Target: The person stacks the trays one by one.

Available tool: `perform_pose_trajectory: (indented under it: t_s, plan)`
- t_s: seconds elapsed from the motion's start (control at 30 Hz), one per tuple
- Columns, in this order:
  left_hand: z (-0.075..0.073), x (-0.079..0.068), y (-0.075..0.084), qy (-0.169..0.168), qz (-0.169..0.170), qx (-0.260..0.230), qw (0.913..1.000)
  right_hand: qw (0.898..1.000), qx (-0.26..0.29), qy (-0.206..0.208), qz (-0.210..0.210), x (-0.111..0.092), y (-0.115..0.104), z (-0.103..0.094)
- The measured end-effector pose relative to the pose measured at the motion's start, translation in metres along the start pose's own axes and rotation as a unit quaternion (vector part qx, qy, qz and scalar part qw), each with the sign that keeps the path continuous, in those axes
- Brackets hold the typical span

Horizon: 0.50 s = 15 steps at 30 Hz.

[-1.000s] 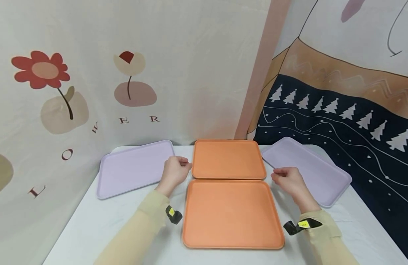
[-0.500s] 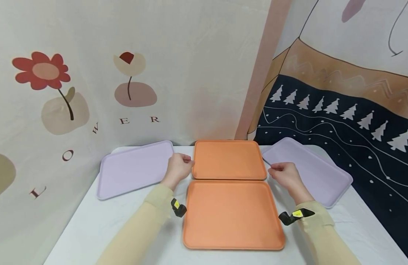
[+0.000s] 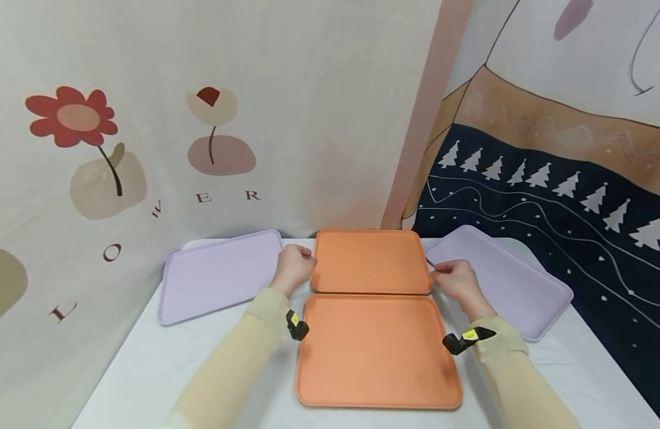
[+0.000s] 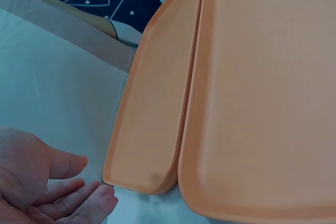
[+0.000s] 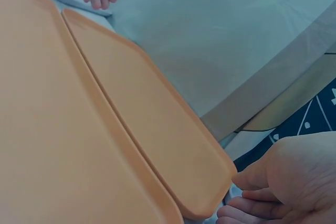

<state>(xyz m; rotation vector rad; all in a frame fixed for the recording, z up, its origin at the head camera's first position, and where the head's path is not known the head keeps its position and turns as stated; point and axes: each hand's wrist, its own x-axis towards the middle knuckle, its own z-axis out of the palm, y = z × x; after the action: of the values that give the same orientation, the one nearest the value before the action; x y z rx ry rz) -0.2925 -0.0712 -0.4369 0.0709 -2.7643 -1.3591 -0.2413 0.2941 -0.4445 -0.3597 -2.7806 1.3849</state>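
Two orange trays lie one behind the other on the white table: the near orange tray (image 3: 378,351) and the far orange tray (image 3: 370,262). My left hand (image 3: 295,268) is at the far tray's left edge. In the left wrist view its fingertips (image 4: 107,192) are right at that tray's corner, thumb apart from the fingers. At the right edge is my right hand (image 3: 458,283). The right wrist view has its thumb (image 5: 252,177) at the rim, the loosely bent fingers (image 5: 249,207) lower down beside the tray's end, with nothing gripped.
A lilac tray (image 3: 220,277) lies at an angle on the left, and another lilac tray (image 3: 504,283) slants on the right, partly behind my right hand. Behind the table (image 3: 131,369) hang a pale flower-print cloth (image 3: 319,119) and a dark tree-print cloth (image 3: 550,208).
Both hands have moved inward and slightly away from me, from beside the far orange tray to its left and right edges. The trays keep their places.
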Motion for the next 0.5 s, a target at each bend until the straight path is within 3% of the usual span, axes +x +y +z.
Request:
perform_pose_trajectory:
  t_s: [0.23,0.5]
  plan:
    - [0.003,0.008,-0.003,-0.003,-0.026,0.007,0.9996,1.0,-0.011,0.009,-0.001,0.007,0.001,0.005]
    - [0.006,0.014,-0.007,-0.021,-0.023,0.013,0.9994,1.0,-0.015,-0.001,0.014,0.016,0.0,0.008]
